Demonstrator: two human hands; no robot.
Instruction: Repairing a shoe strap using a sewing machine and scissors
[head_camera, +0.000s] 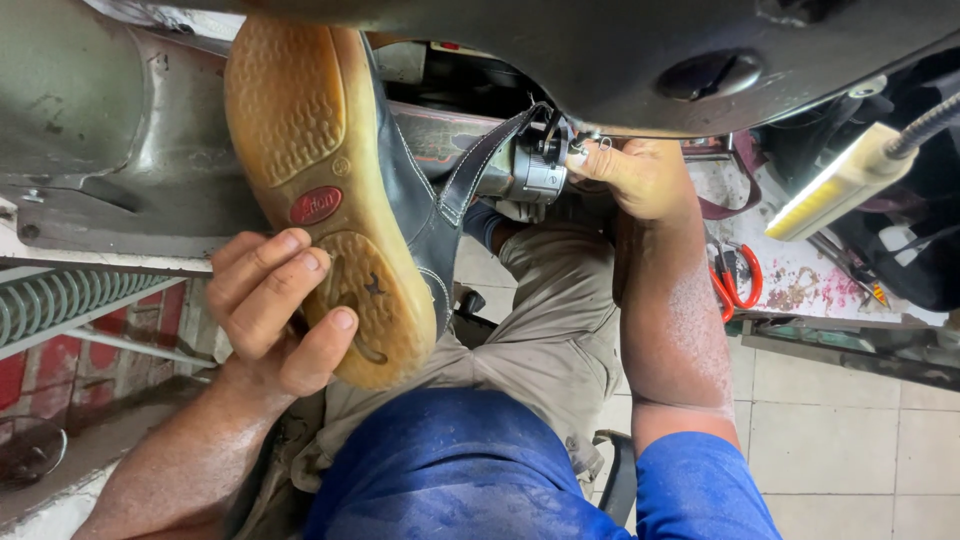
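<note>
2 hands (275, 305) hold shoe (330, 190) at sewing machine (535, 165).

above: machine arm (600, 60) blocks | left: shoe (330, 180) fills gap | right: open over tiled floor (830, 440)

Soft, even daylight fills the scene, helped by a glowing yellow-white lamp bar on a flexible neck (835, 185) at right; the dark metal machine body (640, 60) overhead sits in shadow, focus is sharp centrally, edges bend slightly
</note>
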